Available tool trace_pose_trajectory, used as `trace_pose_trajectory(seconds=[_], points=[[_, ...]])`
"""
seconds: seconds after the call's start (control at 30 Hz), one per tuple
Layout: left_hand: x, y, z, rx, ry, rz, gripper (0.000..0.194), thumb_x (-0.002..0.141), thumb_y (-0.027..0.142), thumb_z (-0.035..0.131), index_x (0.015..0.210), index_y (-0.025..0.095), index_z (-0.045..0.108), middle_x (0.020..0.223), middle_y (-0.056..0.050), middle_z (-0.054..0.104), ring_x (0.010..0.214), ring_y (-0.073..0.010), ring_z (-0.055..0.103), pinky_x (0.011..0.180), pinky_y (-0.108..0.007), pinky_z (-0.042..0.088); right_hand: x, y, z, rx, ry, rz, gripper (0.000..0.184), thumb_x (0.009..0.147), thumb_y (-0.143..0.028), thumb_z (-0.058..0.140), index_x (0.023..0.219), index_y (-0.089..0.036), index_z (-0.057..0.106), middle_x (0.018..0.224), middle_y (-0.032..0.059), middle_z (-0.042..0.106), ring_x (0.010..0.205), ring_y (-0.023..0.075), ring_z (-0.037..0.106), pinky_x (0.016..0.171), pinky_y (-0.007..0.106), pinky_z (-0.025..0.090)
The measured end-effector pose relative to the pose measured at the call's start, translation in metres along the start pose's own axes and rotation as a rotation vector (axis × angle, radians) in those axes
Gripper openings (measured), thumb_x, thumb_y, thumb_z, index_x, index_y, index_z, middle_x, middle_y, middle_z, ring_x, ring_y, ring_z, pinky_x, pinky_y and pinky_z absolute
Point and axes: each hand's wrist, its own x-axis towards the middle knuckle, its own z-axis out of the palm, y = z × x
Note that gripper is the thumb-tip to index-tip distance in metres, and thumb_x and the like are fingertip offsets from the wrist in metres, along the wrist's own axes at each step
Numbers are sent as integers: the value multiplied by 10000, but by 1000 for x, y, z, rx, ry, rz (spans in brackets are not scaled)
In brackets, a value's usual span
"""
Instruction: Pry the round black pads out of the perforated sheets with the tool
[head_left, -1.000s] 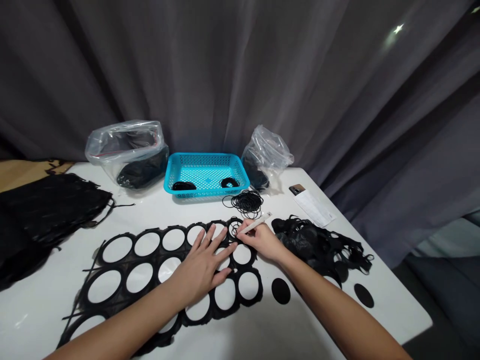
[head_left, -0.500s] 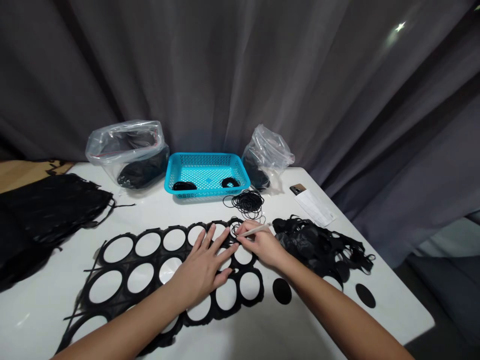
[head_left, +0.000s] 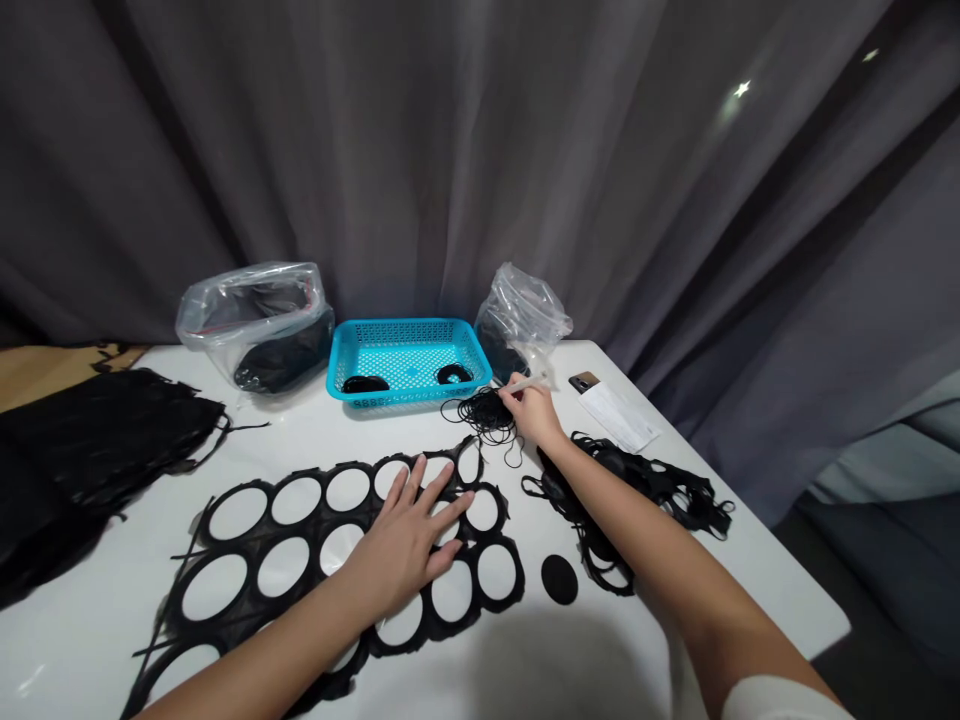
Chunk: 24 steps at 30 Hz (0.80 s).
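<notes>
My left hand (head_left: 405,540) lies flat with fingers spread on a black sheet (head_left: 315,515) cut with rows of round holes. My right hand (head_left: 534,412) pinches a slim white pen-like tool (head_left: 523,383) at the right edge of a pile of thin black rings (head_left: 486,412). Its tip is hidden by the fingers and the rings. Behind the pile stands a blue perforated basket (head_left: 409,400) with small bunches of black rings inside. The sheet's upper right corner hole is pulled narrow.
Clear plastic bags (head_left: 251,300) with black contents stand either side of the basket. Black scrap (head_left: 660,490) lies under my right forearm, near a black disc (head_left: 559,580). A phone (head_left: 583,382) and white paper (head_left: 619,415) lie at right; stacked black sheets (head_left: 97,460) at left.
My right hand has moved with the white tool from the sheet's upper right hole up to the ring pile. The rings at that hole are gone from it. My left hand stays put.
</notes>
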Motion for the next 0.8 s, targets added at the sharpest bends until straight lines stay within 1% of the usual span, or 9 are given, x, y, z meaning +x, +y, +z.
trace_pose_trajectory(seconds=[0.07, 0.2, 0.3, 0.37, 0.47, 0.53, 0.6, 0.67, 0.8], points=[[0, 0, -1, 7, 10, -4, 543, 981, 376, 565, 1506, 357, 427, 1613, -66, 328, 1490, -423, 208, 1129, -628, 301, 8, 8, -4, -18, 56, 46, 162, 835, -256, 532, 680, -234, 489, 647, 3, 587, 643, 188, 527, 678, 294, 383], [0, 0, -3, 21, 2, -4, 565, 979, 368, 572, 1519, 347, 409, 1626, -90, 295, 1489, -436, 200, 1121, -632, 310, 7, 13, -9, -24, 106, 76, 179, 862, -296, 499, 694, -237, 481, 664, 8, 589, 661, 192, 537, 691, 303, 391], [1, -1, -5, 31, -3, 5, 559, 997, 403, 554, 1528, 345, 391, 1630, -87, 292, 1496, -426, 187, 1121, -632, 314, 2, 11, -8, -9, 26, 64, 171, 817, -291, 567, 670, -232, 503, 638, -8, 597, 653, 185, 561, 678, 289, 410], [1, 0, -6, 27, 12, 17, 546, 1009, 447, 530, 1522, 307, 409, 1615, -99, 326, 1494, -397, 224, 1141, -611, 301, 1, 11, -8, 0, -39, 67, 156, 760, -255, 621, 646, -228, 518, 632, -12, 618, 644, 182, 580, 667, 282, 426], [-6, 6, -8, 2, 19, 61, 517, 1019, 466, 508, 1472, 217, 484, 1548, -128, 440, 1462, -325, 344, 1183, -533, 290, -2, 11, -16, 4, -45, 85, 105, 755, -229, 615, 674, -222, 549, 813, 35, 702, 761, 200, 624, 741, 305, 456], [-16, 14, -8, -29, 10, 93, 486, 1023, 435, 507, 1453, 208, 502, 1526, -114, 476, 1441, -287, 391, 1197, -484, 293, -7, 8, -28, 2, -18, 100, 96, 784, -253, 596, 702, -219, 558, 968, 71, 715, 854, 216, 629, 799, 329, 459], [-26, 22, -8, -55, 5, 111, 487, 1019, 413, 515, 1468, 224, 482, 1539, -94, 461, 1437, -270, 402, 1201, -454, 301, -20, 1, -40, 20, -7, 94, 127, 819, -304, 586, 728, -218, 562, 1023, 80, 705, 881, 221, 622, 815, 340, 455], [-35, 28, -7, -58, 7, 114, 515, 1015, 406, 523, 1492, 230, 447, 1564, -92, 425, 1443, -270, 391, 1198, -444, 309, -42, -12, -48, 111, -46, 72, 152, 840, -346, 590, 760, -218, 570, 980, 66, 697, 858, 211, 615, 798, 331, 456], [-39, 36, -3, -36, 30, 109, 545, 1018, 427, 517, 1513, 222, 414, 1598, -95, 363, 1467, -293, 342, 1188, -468, 315, -102, -41, -42, 377, -276, 110, 133, 830, -325, 639, 784, -212, 588, 895, 32, 674, 775, 179, 597, 724, 303, 464]])
